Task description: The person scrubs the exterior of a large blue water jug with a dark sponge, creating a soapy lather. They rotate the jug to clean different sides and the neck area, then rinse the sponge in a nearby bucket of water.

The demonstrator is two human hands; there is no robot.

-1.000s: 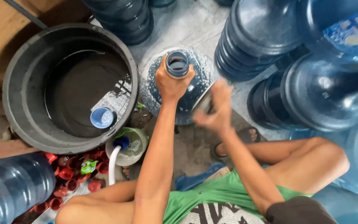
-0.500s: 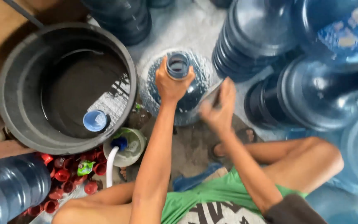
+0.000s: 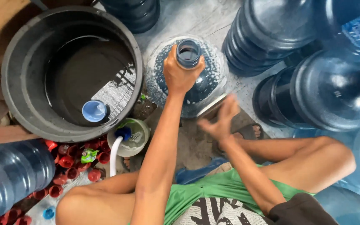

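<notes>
A large clear blue water jug point(image 3: 207, 81) stands upright on the concrete between my knees, its open neck facing up. My left hand point(image 3: 179, 74) grips the jug's neck from the left side. My right hand point(image 3: 221, 120) hovers blurred beside the jug's lower right shoulder, fingers spread and holding nothing. Suds or droplets cover the jug's shoulder.
A big black tub point(image 3: 69, 68) of water at the left holds a floating blue cap point(image 3: 94, 111). A small pale bowl with a white hose point(image 3: 126, 139) sits beside it. Red caps point(image 3: 69, 162) lie by my left knee. Several blue jugs point(image 3: 317, 89) crowd the right and top.
My right hand has dropped from beside the jug's upper right down toward its lower right. The left hand keeps its grip on the neck. The view has shifted slightly.
</notes>
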